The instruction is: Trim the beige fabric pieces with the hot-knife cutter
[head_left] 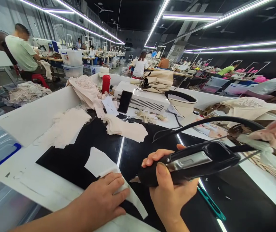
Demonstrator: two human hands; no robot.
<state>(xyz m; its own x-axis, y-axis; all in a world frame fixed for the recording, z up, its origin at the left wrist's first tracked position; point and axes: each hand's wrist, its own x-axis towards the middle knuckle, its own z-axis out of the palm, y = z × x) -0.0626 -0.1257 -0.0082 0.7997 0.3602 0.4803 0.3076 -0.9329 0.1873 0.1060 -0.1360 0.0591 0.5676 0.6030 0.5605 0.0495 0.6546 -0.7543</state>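
My right hand point(168, 191) grips a black corded hand tool point(221, 156), its fingers wrapped round the body and the thumb lying along it. A silver slide plate shows on the tool's side, and its short metal tip points left, close to the edge of a white fabric piece point(99, 162). My left hand point(101, 196) lies on that curved piece with the fingers stretched out, pressing it against the glossy black board point(64, 164). The middle of the piece is hidden under this hand. Right of my right hand, teal thread snips point(211, 203) rest on the board.
Stacks of pale cut fabric point(68, 125) and more cut pieces point(125, 127) lie beyond. A phone point(125, 101) leans on a white machine point(144, 100) beside a red bottle point(106, 83). The tool's cable point(215, 120) arcs right. Several people work in the background.
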